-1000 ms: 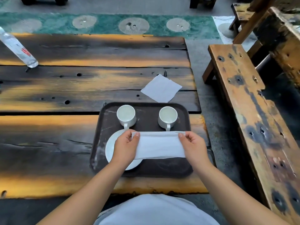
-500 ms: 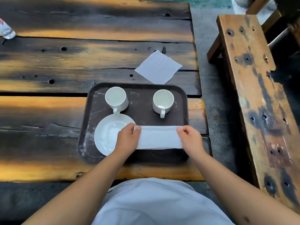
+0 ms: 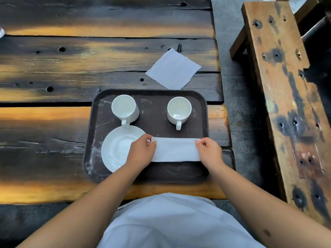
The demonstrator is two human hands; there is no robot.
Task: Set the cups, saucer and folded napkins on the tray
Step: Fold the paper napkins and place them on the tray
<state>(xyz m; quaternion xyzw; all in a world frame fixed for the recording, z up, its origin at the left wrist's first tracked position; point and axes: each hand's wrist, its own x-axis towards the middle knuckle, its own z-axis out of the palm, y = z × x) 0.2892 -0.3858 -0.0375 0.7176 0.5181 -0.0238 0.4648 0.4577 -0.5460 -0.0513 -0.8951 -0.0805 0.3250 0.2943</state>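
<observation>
A dark brown tray (image 3: 154,174) lies on the wooden table. Two white cups stand on its far side, one on the left (image 3: 124,109) and one on the right (image 3: 179,110), handles toward me. A white saucer (image 3: 116,145) sits at the tray's near left. Over the tray's near right I hold a white napkin (image 3: 176,149) folded into a long strip. My left hand (image 3: 141,152) pinches its left end, partly covering the saucer. My right hand (image 3: 208,152) pinches its right end. A second white napkin (image 3: 172,68) lies flat on the table just beyond the tray.
The table (image 3: 53,122) is made of dark, scorched planks with gaps and holes. A wooden bench (image 3: 286,95) runs along the right, past a strip of grey floor. My white garment fills the bottom of the view.
The view has tilted down and closer to the tray. The napkin strip is narrower than a second ago, and both hands have come lower over the tray with it.
</observation>
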